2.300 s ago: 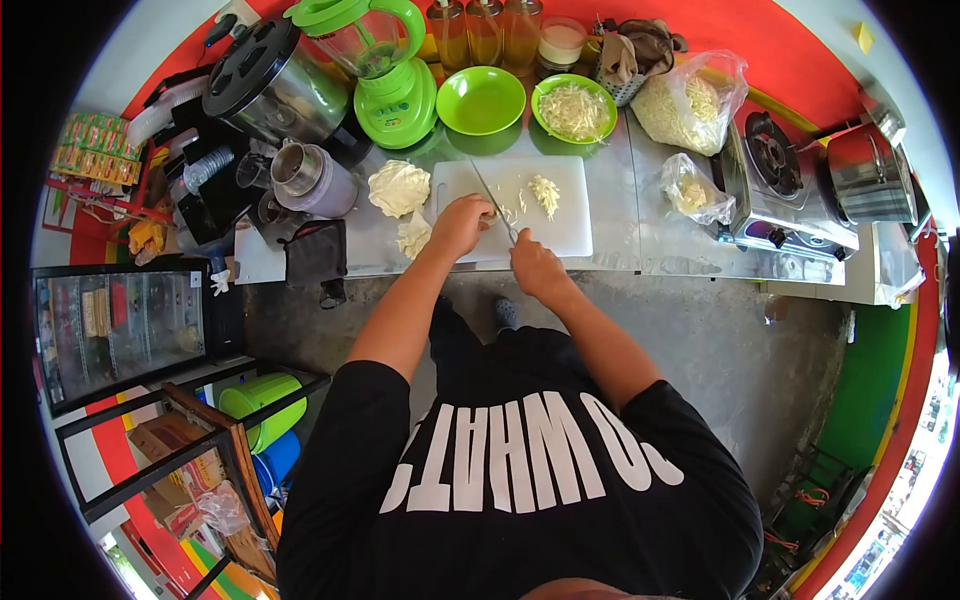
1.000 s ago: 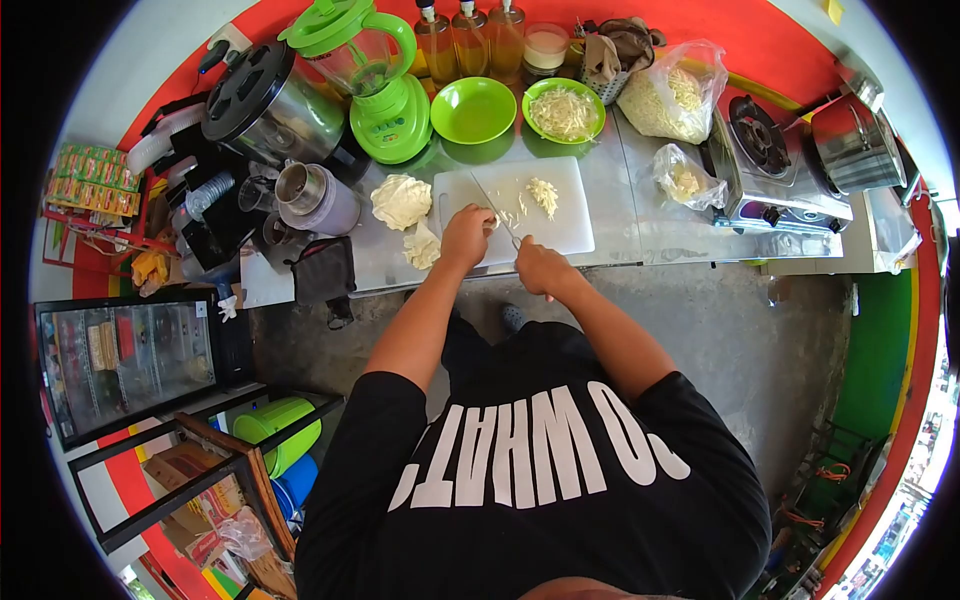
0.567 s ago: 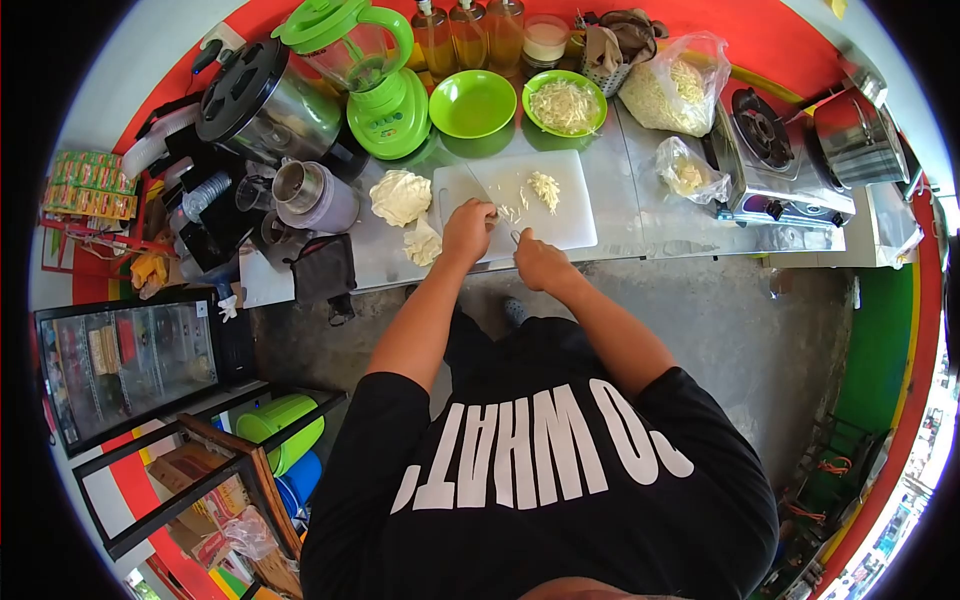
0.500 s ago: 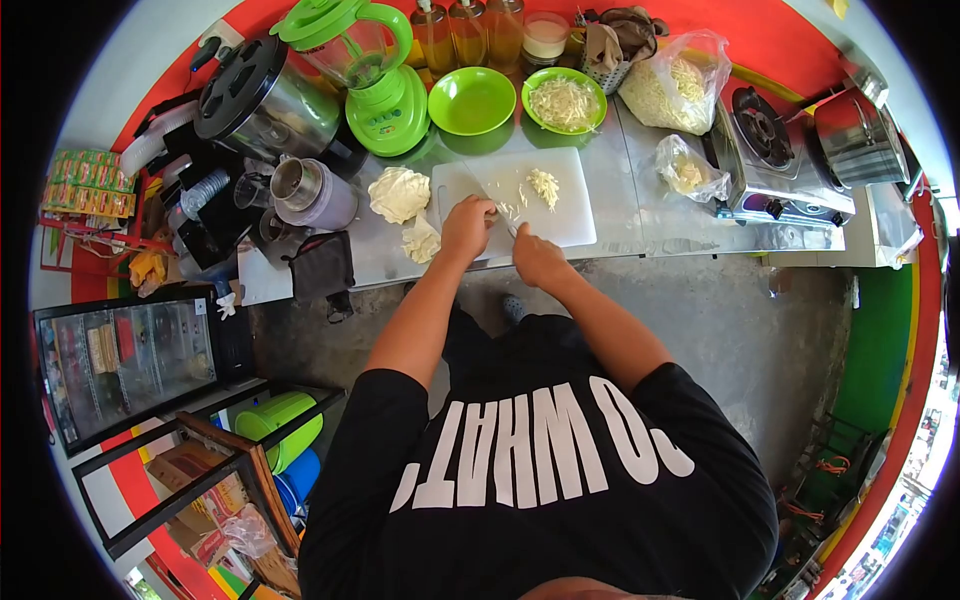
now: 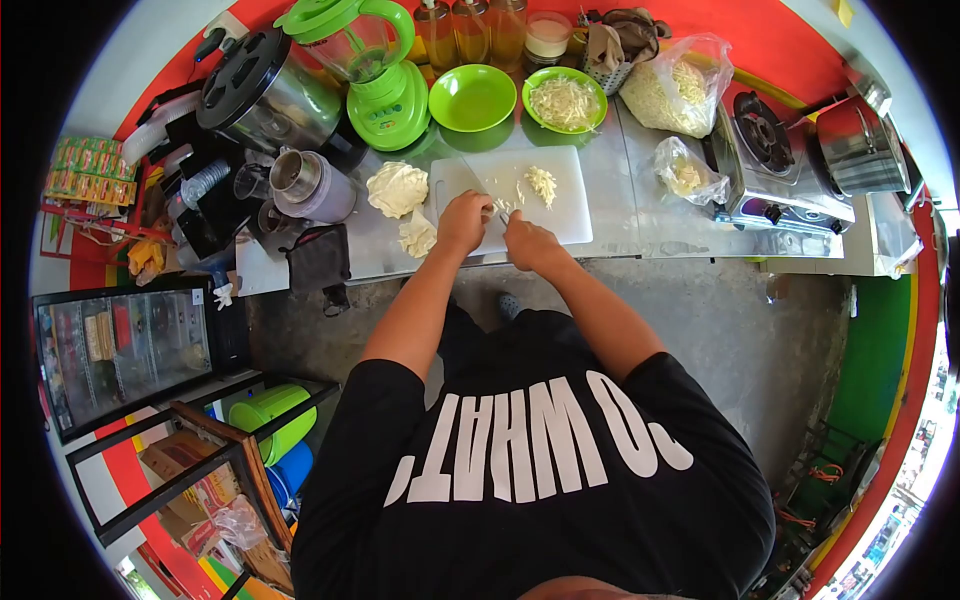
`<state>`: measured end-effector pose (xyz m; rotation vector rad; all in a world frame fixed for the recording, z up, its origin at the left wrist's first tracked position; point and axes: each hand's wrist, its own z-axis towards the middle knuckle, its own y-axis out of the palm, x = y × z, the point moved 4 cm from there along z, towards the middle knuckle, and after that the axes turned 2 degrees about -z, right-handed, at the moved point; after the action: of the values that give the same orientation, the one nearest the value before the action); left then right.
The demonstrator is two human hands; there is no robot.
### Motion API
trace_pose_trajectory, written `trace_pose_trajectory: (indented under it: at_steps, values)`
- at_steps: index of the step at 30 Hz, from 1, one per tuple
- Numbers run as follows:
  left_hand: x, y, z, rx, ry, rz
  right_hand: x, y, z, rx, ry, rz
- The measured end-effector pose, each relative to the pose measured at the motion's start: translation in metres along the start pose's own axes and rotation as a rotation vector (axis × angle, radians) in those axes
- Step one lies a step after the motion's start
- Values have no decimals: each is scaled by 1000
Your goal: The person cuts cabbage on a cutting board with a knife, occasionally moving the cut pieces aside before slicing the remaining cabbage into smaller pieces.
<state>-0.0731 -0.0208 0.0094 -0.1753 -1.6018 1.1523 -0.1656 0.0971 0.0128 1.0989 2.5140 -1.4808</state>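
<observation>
On the white cutting board (image 5: pixel 572 222), my right hand (image 5: pixel 530 243) is closed around a knife (image 5: pixel 503 214), its blade pointing up and left across the board. Just left of the blade, my left hand (image 5: pixel 467 222) is bent with its fingers pressed together at the board; whatever they pinch is hidden. A small heap of pale chopped pieces (image 5: pixel 541 187) lies right of the knife, with a few loose bits nearer the blade. Left of the board sit a pale, crumpled-looking lump (image 5: pixel 397 190) and a smaller one (image 5: pixel 418 236), close to my left wrist.
Behind the board stand an empty green bowl (image 5: pixel 473 100), a green bowl of pale shreds (image 5: pixel 566 104) and a green blender (image 5: pixel 388 105). Bagged shreds (image 5: pixel 676 95), a smaller bag (image 5: pixel 690 172) and a gas stove (image 5: pixel 775 185) are rightward. A metal-topped container (image 5: pixel 312 185) stands left.
My right hand has shifted slightly left and up, nearer my left hand, and the knife has moved with it. My left hand stays almost in place.
</observation>
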Motion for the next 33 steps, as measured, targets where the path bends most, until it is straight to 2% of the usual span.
trace_pose_trajectory:
  at_steps: [3, 5, 11, 18, 23, 29, 33]
  values:
    - [2, 0, 6, -40, -21, 51, -5, -18, -5, 2, -36, -31]
    - [4, -2, 4, -41, -38, 83, -7, -20, -21, 67, -44, 51]
    - [-2, 2, 4, 2, -40, -26, 2, 6, -16, 98, -7, -22]
    - [-7, 4, 6, -33, -46, 34, 1, -4, -16, 104, -38, -13]
    - [-14, 8, 5, -7, -73, -80, 5, 10, -11, 106, -16, -15]
    - [3, 0, 1, 49, -33, 26, 2, -3, -26, 48, -5, 2]
    - [-4, 5, 2, 39, -60, -42, 12, 11, -20, 52, 9, -15]
